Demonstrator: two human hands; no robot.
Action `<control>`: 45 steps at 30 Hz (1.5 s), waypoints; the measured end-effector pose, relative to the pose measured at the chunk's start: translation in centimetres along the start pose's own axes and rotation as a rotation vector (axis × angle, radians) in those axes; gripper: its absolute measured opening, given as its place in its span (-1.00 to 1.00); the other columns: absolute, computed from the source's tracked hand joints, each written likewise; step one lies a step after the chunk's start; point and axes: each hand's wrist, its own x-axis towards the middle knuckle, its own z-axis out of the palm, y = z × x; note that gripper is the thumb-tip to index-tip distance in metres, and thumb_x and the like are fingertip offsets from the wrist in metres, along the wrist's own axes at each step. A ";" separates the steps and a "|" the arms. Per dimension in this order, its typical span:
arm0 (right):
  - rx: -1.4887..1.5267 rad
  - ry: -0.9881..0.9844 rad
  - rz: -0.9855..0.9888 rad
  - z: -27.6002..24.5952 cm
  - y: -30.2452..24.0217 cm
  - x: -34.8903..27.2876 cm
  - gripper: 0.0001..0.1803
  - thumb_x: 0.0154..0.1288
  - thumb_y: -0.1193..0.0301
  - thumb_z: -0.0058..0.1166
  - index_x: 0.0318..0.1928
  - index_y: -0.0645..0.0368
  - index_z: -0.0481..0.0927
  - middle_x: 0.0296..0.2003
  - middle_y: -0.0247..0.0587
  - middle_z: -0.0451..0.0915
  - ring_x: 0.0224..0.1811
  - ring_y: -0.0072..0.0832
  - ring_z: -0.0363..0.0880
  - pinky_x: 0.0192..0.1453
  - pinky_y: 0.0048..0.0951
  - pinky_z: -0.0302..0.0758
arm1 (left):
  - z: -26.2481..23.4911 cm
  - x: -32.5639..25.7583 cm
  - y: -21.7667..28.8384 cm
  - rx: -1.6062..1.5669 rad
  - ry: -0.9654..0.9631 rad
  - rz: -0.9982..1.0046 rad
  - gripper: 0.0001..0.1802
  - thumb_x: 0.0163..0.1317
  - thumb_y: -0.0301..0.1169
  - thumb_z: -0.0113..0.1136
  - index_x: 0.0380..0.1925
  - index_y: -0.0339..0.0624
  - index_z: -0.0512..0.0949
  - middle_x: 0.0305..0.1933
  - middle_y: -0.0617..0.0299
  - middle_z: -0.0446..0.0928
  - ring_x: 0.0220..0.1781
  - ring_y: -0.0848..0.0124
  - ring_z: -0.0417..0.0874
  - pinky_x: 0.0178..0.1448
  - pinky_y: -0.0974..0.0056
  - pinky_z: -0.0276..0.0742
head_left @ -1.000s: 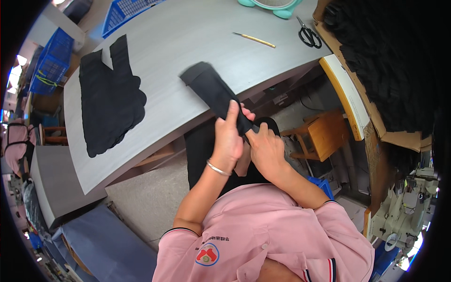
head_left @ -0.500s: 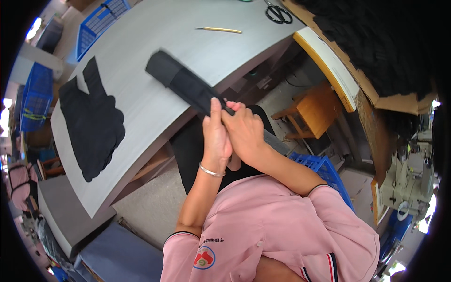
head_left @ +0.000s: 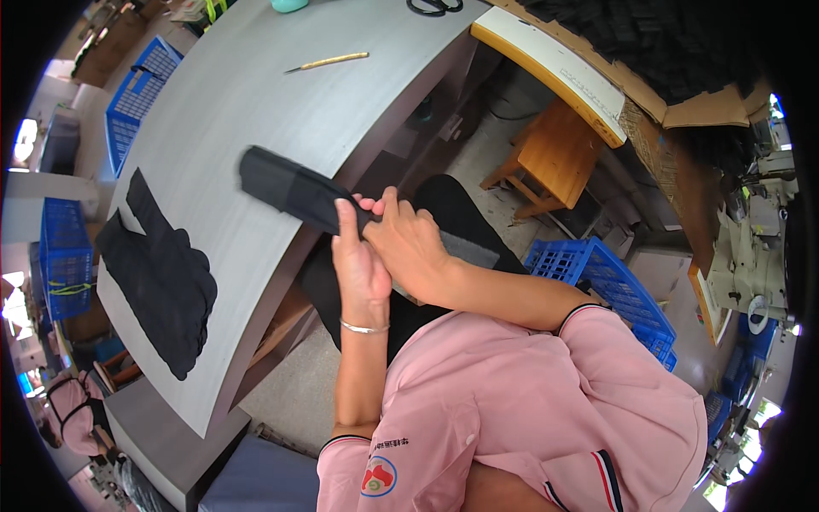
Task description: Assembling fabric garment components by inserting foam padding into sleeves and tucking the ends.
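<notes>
A long black fabric piece [head_left: 294, 189], tube-like with a wider cuff at its far end, sticks out to the upper left from between my hands. My left hand [head_left: 362, 269] is closed around its near end, thumb lying along the top. Against it, my right hand [head_left: 409, 243] grips the same end with bent fingers. What lies between the two palms is hidden. On the grey table [head_left: 256, 94], to the left, rests a stack of flat black fabric pieces [head_left: 166, 294] with a strip pointing up.
A thin wooden-handled tool [head_left: 328, 62] and black-handled scissors [head_left: 435, 8] lie farther up the table. At right are a wooden stool [head_left: 559, 154], a blue plastic crate [head_left: 614, 282] and a cardboard box [head_left: 708, 111] of black fabric. A person in pink [head_left: 72, 410] sits at far left.
My view has shifted, so the table tools appear farther left and higher. The held fabric has swung to a flatter angle, its far end lower. Both hands keep their grip.
</notes>
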 end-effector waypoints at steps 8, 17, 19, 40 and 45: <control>0.189 0.360 -0.085 -0.9 0.5 1.0 -0.54 0.19 0.25 0.19 0.16 -0.26 0.59 0.05 0.13 0.50 -0.32 -0.41 0.56 -0.34 -0.42 0.43 | 0.4 1.8 4.1 -0.059 -0.079 0.089 -0.57 0.46 -0.03 0.08 -0.11 -0.23 0.44 -0.17 0.20 0.53 -0.04 0.32 0.56 0.26 0.19 0.50; 0.174 0.258 0.006 1.6 1.0 0.2 -0.54 0.22 0.32 0.15 0.16 -0.23 0.50 -0.34 -0.14 0.51 -0.38 -0.33 0.61 -0.40 -0.34 0.54 | 1.1 -1.2 -0.4 0.135 -0.031 0.074 -0.55 0.50 -0.05 0.03 0.00 -0.27 0.48 -0.01 0.10 0.60 0.14 0.31 0.59 0.34 0.17 0.46; 0.268 0.188 -0.036 0.1 1.3 0.2 -0.50 0.21 0.39 0.13 0.19 -0.19 0.50 -0.31 -0.06 0.50 -0.34 -0.25 0.63 -0.37 -0.27 0.56 | 1.3 -1.3 0.9 0.124 -0.031 0.053 -0.52 0.50 -0.04 0.02 0.02 -0.28 0.48 0.01 0.08 0.60 0.13 0.30 0.59 0.34 0.17 0.47; 0.170 0.134 -0.135 -0.5 -0.1 0.4 -0.51 0.15 0.43 0.16 0.14 0.01 0.51 -0.29 0.01 0.53 -0.31 -0.12 0.65 -0.36 -0.22 0.61 | 0.0 1.0 2.8 0.075 0.090 0.134 -0.61 0.45 -0.10 0.16 -0.13 -0.26 0.50 -0.28 0.16 0.60 -0.16 0.30 0.67 0.05 0.19 0.61; 0.183 -0.017 -0.093 0.4 -0.3 0.9 -0.54 0.19 0.41 0.17 0.14 0.10 0.51 -0.27 0.11 0.55 -0.27 -0.06 0.68 -0.37 -0.20 0.63 | -0.2 -0.5 1.8 0.058 0.048 0.035 -0.60 0.45 -0.10 0.15 -0.10 -0.27 0.52 -0.15 0.10 0.61 -0.03 0.30 0.65 0.14 0.17 0.58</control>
